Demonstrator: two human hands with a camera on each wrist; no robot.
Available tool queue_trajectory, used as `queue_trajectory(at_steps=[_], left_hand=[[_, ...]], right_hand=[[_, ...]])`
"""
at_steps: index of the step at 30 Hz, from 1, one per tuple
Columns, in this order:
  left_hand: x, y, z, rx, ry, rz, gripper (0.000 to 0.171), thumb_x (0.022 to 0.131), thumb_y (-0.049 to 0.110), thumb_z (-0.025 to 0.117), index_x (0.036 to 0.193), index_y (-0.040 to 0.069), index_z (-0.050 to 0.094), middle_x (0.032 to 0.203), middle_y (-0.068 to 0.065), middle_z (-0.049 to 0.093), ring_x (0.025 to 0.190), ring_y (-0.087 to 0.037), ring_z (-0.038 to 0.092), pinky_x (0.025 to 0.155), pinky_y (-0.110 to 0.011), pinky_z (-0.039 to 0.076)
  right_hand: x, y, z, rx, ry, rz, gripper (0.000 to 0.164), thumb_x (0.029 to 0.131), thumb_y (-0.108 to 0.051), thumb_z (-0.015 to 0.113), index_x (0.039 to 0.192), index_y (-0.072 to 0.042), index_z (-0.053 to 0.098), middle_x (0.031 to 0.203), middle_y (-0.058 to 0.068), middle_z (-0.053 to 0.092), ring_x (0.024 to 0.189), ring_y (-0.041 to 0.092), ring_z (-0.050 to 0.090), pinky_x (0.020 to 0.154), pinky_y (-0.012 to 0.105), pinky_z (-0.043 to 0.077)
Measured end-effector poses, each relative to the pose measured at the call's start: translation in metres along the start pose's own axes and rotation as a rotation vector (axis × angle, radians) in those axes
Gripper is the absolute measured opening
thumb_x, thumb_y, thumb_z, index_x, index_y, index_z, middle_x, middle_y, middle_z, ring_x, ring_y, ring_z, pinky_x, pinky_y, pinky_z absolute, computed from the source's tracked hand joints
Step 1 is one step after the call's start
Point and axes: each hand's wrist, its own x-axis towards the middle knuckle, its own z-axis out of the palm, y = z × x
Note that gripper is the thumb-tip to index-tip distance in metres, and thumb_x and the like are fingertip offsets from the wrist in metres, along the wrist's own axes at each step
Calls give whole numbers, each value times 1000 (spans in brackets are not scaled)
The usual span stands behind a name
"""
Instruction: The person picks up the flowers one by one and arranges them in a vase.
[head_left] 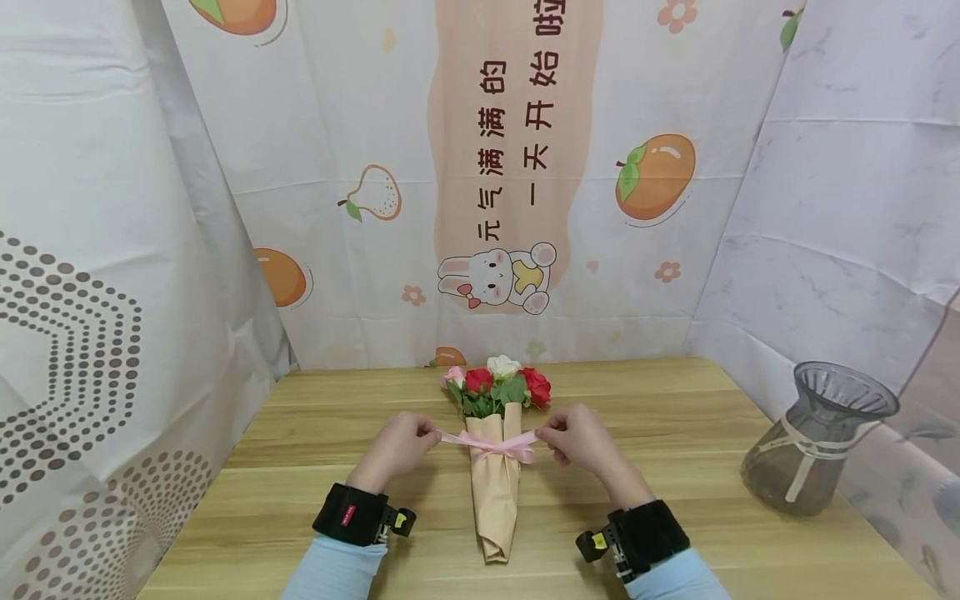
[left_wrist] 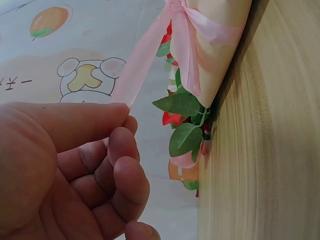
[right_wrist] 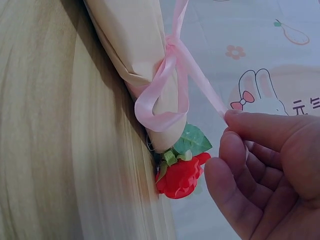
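A bouquet wrapped in brown paper (head_left: 495,500) lies on the table with its red, pink and white roses (head_left: 478,381) pointing away from me. Around the paper runs a pink ribbon (head_left: 498,446), knotted at the front with a loop hanging beside the knot. My left hand (head_left: 401,450) pinches one ribbon end between thumb and forefinger, and that strip (left_wrist: 145,62) is stretched taut from the knot. On the other side my right hand (head_left: 585,440) pinches the opposite part of the ribbon (right_wrist: 202,82), also drawn straight. The other fingers of both hands curl loosely.
A smoky glass vase (head_left: 813,437) with a flared rim and a pale cord tied round its neck stands at the table's right edge. Printed cloth (head_left: 360,275) hangs behind the wooden table (head_left: 300,500) and along both sides.
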Motion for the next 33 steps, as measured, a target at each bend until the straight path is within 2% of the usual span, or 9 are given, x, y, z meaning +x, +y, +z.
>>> queue_trajectory(at_steps=[5,12,19,26,33], left_hand=[[-1,-1,-2,-2,-2,-10,20,98,14,67,79,10,69,65,2,54,58,-13,47,55,-31,40],[-2,-1,-4,-22,-5,-32,16,99,15,66,89,4,73,67,2,55,58,-13,47,54,-29,39],[-3,-3,-5,-15,10,-23,18,99,16,66,83,8,71,61,4,49,53,-11,42,50,-26,34],[-3,-4,-6,-31,21,-36,18,99,15,66,85,6,71,62,3,49,53,-12,42,50,-27,34],[-3,-4,-8,-27,17,-46,22,99,17,67,78,11,68,59,5,45,52,-11,40,49,-26,31]], right_hand=[[0,1,-1,13,2,1,17,94,-11,74,78,-6,71,58,3,59,49,17,59,54,45,57],[1,3,-4,15,11,4,19,94,-11,73,75,-8,71,58,3,59,49,17,58,54,45,56],[0,2,-6,31,15,12,19,94,-11,73,76,-9,71,60,4,60,50,18,60,56,48,57],[0,4,-6,31,18,13,18,94,-11,73,77,-9,71,60,4,59,50,17,59,56,47,57],[0,4,-8,39,28,28,16,94,-11,73,78,-8,71,61,5,59,50,17,58,56,47,57]])
